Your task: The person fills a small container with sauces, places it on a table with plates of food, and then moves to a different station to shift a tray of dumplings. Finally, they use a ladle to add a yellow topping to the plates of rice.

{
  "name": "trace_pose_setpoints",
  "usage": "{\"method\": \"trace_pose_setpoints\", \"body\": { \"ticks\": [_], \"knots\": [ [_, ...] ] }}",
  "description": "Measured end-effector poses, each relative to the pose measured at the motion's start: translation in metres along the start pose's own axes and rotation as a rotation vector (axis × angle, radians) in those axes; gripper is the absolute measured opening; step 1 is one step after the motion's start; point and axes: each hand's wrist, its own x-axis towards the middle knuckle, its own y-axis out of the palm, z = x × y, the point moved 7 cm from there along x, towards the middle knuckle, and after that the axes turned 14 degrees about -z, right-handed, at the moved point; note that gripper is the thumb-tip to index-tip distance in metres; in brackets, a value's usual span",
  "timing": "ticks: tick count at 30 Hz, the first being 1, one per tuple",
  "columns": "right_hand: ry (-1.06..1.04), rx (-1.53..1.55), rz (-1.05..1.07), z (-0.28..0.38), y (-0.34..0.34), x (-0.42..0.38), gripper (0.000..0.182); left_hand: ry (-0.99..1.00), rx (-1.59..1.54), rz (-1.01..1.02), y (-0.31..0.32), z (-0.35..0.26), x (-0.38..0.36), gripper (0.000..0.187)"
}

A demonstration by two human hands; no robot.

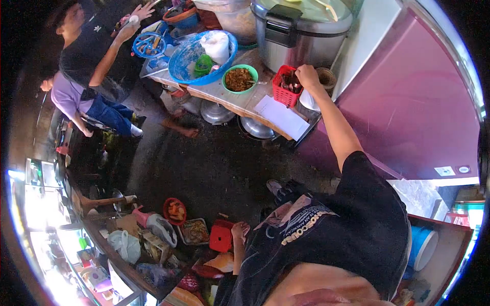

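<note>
My right hand [307, 77] reaches over a red plastic basket [287, 93] at the table's right end. Its fingers are bent down at the basket's rim, where dark, shiny utensils [291, 81] stand. What the fingertips grip is hidden. Left of the basket is a green bowl [225, 81] of brown chopped food with a spoon [258, 82] in it. White paper [282, 117] lies in front of the basket. Low at my side hangs my left hand [240, 230], its fingers loosely apart and holding nothing, near a red container [221, 235].
Behind the basket stands a large steel cooker [306, 43]. A blue basin [176, 66] holds a white tub [215, 47]. Lidded pots [217, 112] sit below the table [240, 106]. Two other people [97, 66] are at the left. A purple panel [408, 97] closes off the right.
</note>
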Motion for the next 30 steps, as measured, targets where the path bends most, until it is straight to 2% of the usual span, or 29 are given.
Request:
{"method": "trace_pose_setpoints", "body": {
  "ticks": [1,3,9,12,13,15,17,19,21,24,25,27,30],
  "knots": [
    [-0.033,0.035,-0.060,0.006,-0.011,-0.004,0.022,-0.067,-0.108,-0.033,-0.001,0.002,-0.008,0.015],
    [-0.110,0.103,-0.225,0.016,-0.030,-0.009,0.019,-0.023,-0.084,0.003,-0.002,0.004,-0.007,0.016],
    [0.072,0.398,-0.357,0.023,-0.067,-0.023,0.010,0.042,-0.026,0.026,-0.027,0.033,0.006,0.018],
    [0.061,0.444,-0.409,0.037,-0.095,-0.031,0.012,0.045,0.001,-0.005,-0.030,0.028,-0.021,0.019],
    [-0.002,0.405,-0.462,0.048,-0.113,-0.038,0.012,0.054,0.012,-0.008,-0.030,0.026,-0.026,0.020],
    [0.041,0.592,-0.467,0.056,-0.137,-0.053,0.014,0.296,0.216,0.140,-0.036,0.040,-0.008,0.020],
    [0.033,0.684,-0.460,0.057,-0.154,-0.072,0.016,0.101,0.108,0.075,-0.034,0.040,-0.028,0.021],
    [0.082,0.864,-0.448,0.065,-0.186,-0.109,0.015,0.165,0.166,0.132,-0.027,0.028,-0.057,0.021],
    [0.059,0.768,-0.400,0.080,-0.232,-0.166,0.013,0.211,0.242,0.217,-0.026,0.029,-0.063,0.021],
    [0.086,0.824,-0.373,0.054,-0.232,-0.265,0.007,0.238,0.391,0.370,-0.021,0.040,-0.061,0.020],
    [0.261,0.823,-0.282,0.036,-0.227,-0.308,0.007,0.220,0.452,0.398,-0.018,0.043,-0.057,0.020],
    [0.358,0.786,-0.267,0.000,-0.235,-0.390,0.007,0.200,0.590,0.460,-0.009,0.046,-0.052,0.019],
    [0.646,0.555,-0.237,-0.061,-0.265,-0.519,0.010,0.184,0.816,0.570,0.030,0.049,-0.036,0.019]
  ]
}}
